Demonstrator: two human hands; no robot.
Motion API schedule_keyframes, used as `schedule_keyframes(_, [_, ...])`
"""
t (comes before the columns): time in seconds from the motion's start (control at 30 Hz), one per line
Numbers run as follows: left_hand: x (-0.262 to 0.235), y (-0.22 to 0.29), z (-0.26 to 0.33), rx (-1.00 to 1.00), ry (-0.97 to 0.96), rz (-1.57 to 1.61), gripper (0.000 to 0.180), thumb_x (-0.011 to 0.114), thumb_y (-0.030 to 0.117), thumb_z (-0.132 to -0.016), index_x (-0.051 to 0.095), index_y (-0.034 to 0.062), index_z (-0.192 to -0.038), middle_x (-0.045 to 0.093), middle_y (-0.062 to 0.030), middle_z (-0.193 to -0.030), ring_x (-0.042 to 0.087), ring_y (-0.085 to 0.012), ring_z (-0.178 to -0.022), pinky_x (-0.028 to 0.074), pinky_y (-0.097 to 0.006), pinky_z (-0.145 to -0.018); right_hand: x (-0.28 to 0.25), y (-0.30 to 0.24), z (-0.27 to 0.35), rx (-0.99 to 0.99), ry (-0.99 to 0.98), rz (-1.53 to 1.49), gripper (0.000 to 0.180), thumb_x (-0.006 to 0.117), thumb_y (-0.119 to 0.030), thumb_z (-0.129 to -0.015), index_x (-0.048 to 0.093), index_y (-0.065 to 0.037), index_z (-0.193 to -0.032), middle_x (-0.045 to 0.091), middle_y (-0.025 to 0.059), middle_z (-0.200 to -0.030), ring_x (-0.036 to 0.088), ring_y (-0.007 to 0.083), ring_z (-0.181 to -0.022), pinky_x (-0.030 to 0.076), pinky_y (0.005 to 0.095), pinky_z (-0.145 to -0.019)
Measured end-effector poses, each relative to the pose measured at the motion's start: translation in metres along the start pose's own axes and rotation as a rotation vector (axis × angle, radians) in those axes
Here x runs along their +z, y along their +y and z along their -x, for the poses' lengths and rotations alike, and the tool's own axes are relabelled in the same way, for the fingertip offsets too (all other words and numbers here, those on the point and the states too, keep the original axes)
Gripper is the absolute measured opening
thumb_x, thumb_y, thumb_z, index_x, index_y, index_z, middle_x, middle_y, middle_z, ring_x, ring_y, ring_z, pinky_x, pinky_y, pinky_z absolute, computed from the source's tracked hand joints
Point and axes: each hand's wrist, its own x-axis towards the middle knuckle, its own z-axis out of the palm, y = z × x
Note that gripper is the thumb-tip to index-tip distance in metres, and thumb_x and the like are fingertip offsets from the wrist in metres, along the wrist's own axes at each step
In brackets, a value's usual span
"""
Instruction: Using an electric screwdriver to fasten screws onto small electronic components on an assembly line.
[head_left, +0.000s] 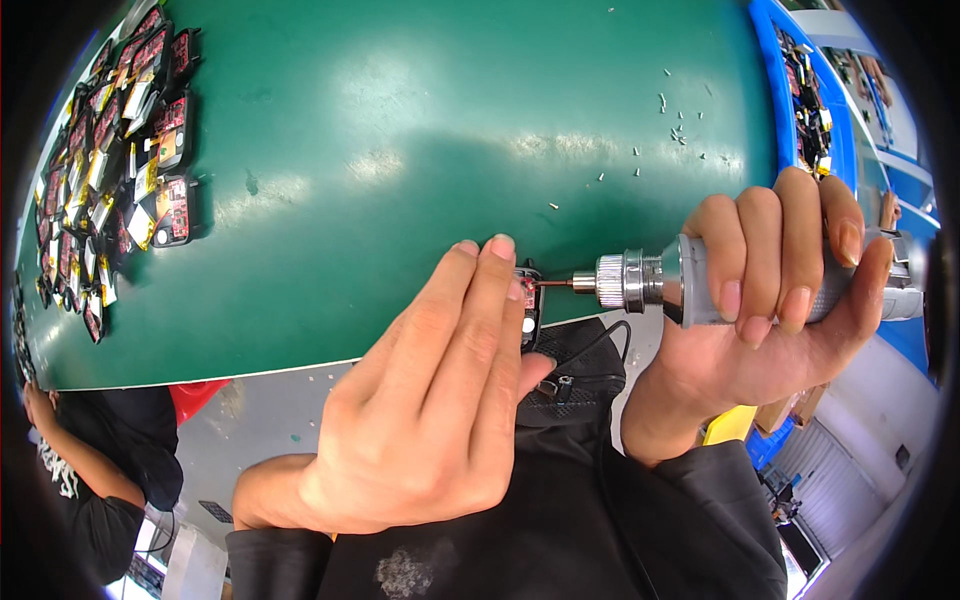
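My right hand (775, 270) is wrapped round a grey electric screwdriver (690, 280) with a knurled metal collar. Its thin bit points left and meets a small black device housing (531, 330) with a red circuit board inside. My left hand (430, 400) lies over that housing, fingers together on its far side and thumb at its near side, gripping it at the table's near edge. Much of the housing is hidden under the fingers. Beyond the hands, several small silver screws (679, 136) lie scattered on the green table.
A pile of similar black housings (100, 170) with red boards and yellow-and-white parts covers the table's left side. A blue bin (845, 120) holding more of them stands at the far right. Another person's arm (85, 455) is at the lower left.
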Motion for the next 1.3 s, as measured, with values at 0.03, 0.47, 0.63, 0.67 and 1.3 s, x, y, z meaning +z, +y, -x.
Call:
schedule_keyframes(0.03, [0.003,-0.002,0.001,-0.009,0.05,0.019,0.034,0.072,0.004,-0.072,0.06,-0.0172,-0.096,0.064,-0.0286,-0.101,0.064,-0.0397,-0.091,0.057,-0.041,-0.074,-0.001,0.002,0.0,-0.004,0.003,-0.007,0.021,0.051,-0.024,-0.095,0.049,-0.006,-0.085,0.043,0.0,-0.06,0.037,0.0089,-0.044,0.036,0.0249,-0.05])
schedule_keyframes(0.47, [0.011,0.003,0.0,-0.11,0.184,0.099,0.034,0.074,-0.005,-0.06,0.064,-0.0141,-0.092,0.066,-0.0234,-0.099,0.064,-0.0361,-0.088,0.055,-0.039,-0.074,0.003,0.001,0.017,-0.057,0.132,-0.24,0.015,0.053,-0.022,-0.091,0.051,-0.008,-0.085,0.046,-0.0024,-0.058,0.041,0.0077,-0.042,0.039,0.0252,-0.05])
schedule_keyframes(0.63, [0.011,0.003,0.0,-0.114,0.19,0.075,0.035,0.072,-0.006,-0.058,0.064,-0.0138,-0.092,0.066,-0.0231,-0.099,0.064,-0.0357,-0.089,0.055,-0.039,-0.075,0.001,0.004,0.018,-0.032,0.12,-0.247,0.019,0.051,-0.024,-0.093,0.051,-0.007,-0.086,0.045,-0.0023,-0.058,0.04,0.0082,-0.042,0.038,0.0258,-0.05])
schedule_keyframes(0.67, [0.01,0.003,0.0,-0.109,0.187,0.07,0.035,0.072,-0.006,-0.058,0.064,-0.0137,-0.091,0.066,-0.023,-0.099,0.065,-0.0356,-0.089,0.055,-0.038,-0.075,0.001,0.004,0.018,-0.032,0.121,-0.247,0.019,0.051,-0.024,-0.093,0.051,-0.007,-0.086,0.045,-0.0023,-0.058,0.04,0.0082,-0.042,0.038,0.0258,-0.05])
schedule_keyframes(1.3, [0.016,0.003,0.0,-0.11,0.23,0.047,0.034,0.068,-0.007,-0.059,0.064,-0.0135,-0.091,0.067,-0.0223,-0.098,0.065,-0.0359,-0.088,0.056,-0.038,-0.075,-0.002,0.003,0.014,0.02,0.034,-0.186,0.02,0.049,-0.024,-0.095,0.05,-0.005,-0.088,0.046,0.0008,-0.061,0.041,0.0108,-0.044,0.038,0.0273,-0.05])
